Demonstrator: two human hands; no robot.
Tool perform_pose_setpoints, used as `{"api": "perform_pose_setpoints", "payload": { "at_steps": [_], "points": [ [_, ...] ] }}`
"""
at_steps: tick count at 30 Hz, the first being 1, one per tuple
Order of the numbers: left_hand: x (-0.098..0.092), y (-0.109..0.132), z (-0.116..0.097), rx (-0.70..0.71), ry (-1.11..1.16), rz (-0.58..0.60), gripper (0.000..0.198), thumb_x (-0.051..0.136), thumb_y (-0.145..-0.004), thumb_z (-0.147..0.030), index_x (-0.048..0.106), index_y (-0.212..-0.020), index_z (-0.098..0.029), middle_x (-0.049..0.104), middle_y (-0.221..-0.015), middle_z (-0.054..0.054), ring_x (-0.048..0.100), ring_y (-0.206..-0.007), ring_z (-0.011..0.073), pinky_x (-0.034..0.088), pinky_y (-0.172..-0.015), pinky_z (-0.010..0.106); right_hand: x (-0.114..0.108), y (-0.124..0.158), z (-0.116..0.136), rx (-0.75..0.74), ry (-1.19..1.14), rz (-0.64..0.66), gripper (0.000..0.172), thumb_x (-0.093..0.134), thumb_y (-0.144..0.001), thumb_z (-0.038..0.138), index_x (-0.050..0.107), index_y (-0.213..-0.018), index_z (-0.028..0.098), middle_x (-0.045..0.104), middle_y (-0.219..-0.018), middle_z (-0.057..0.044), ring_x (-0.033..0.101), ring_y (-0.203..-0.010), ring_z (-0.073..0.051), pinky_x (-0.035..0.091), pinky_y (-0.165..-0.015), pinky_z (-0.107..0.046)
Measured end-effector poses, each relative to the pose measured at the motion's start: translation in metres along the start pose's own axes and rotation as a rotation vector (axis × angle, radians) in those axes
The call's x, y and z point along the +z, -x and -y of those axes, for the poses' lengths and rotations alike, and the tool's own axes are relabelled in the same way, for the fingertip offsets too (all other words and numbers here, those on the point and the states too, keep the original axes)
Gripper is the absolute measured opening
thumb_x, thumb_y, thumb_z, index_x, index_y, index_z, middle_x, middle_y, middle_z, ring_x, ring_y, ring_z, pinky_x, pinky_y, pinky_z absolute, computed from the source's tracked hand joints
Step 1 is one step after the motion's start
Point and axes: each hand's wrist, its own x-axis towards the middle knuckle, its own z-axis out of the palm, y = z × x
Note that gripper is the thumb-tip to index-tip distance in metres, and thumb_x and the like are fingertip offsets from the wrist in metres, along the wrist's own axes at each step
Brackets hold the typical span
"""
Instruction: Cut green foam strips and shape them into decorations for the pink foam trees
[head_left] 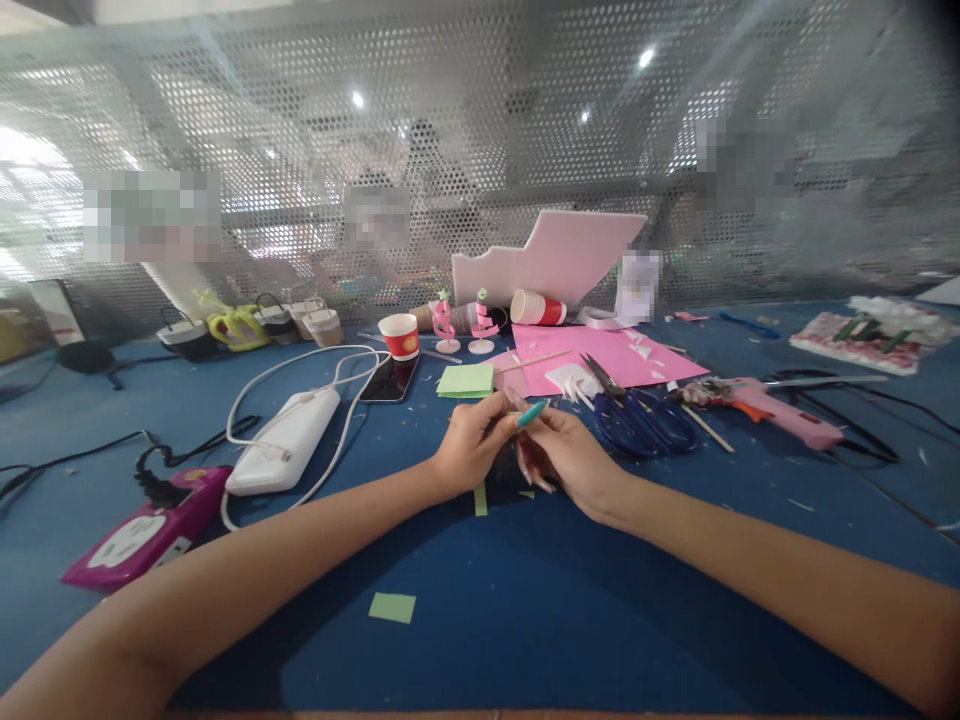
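Observation:
My left hand and my right hand meet above the middle of the blue table. Both are closed, fingertips pressed together in a pinch. A long teal nail shows on the left thumb. What the fingertips hold is mostly hidden; a sliver of green shows between them, too small to name. Just beneath lies a narrow green paper strip. A green paper rectangle rests nearer the front edge. Behind the left hand sits a pad of green paper. Blue-handled scissors lie beyond the right hand.
Pink paper with white scraps spreads behind the hands. A pink glue gun lies right. Left are a white power bank, a purple power strip and a phone. A paper cup and two pink spiral ornaments stand behind.

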Motion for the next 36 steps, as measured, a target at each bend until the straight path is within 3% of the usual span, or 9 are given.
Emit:
{"api": "perform_pose_setpoints", "payload": {
  "at_steps": [4,14,22,36],
  "points": [
    [0.000,-0.003,0.002,-0.090,0.000,0.011,0.037,0.043,-0.089,-0.044,0.044,-0.065,-0.016,0.044,-0.048,-0.006,0.039,-0.043,0.0056,0.031,-0.045,0.019,-0.007,-0.003,0.001,-0.096,0.122,0.057,0.042,0.052,-0.080,0.060,0.049,-0.070,0.019,0.052,-0.052,0.004,0.045,-0.035,-0.007,0.033,-0.031,-0.020],
    [0.002,-0.002,-0.001,-0.148,0.044,0.024,0.039,0.031,-0.092,-0.047,0.041,-0.070,-0.017,0.042,-0.047,-0.006,0.037,-0.040,0.0057,0.030,-0.043,0.019,-0.012,-0.001,0.004,-0.261,0.443,-0.056,0.035,0.047,-0.088,0.049,0.047,-0.070,0.019,0.049,-0.056,0.005,0.047,-0.040,-0.007,0.036,-0.038,-0.020],
    [0.002,-0.003,0.000,-0.146,-0.010,0.012,0.038,0.033,-0.092,-0.045,0.039,-0.067,-0.017,0.042,-0.048,-0.006,0.038,-0.044,0.0058,0.031,-0.046,0.019,-0.016,-0.004,0.003,-0.325,0.415,-0.146,0.034,0.048,-0.088,0.048,0.050,-0.071,0.019,0.051,-0.060,0.003,0.047,-0.039,-0.007,0.037,-0.036,-0.021],
    [0.002,-0.004,0.002,-0.121,0.087,0.035,0.026,0.048,-0.087,-0.039,0.045,-0.074,-0.017,0.042,-0.048,-0.008,0.036,-0.041,0.0042,0.029,-0.045,0.018,-0.013,-0.003,0.007,-0.287,0.211,-0.107,0.034,0.056,-0.081,0.052,0.049,-0.071,0.020,0.051,-0.058,0.004,0.046,-0.038,-0.007,0.038,-0.030,-0.019]
  ]
}}
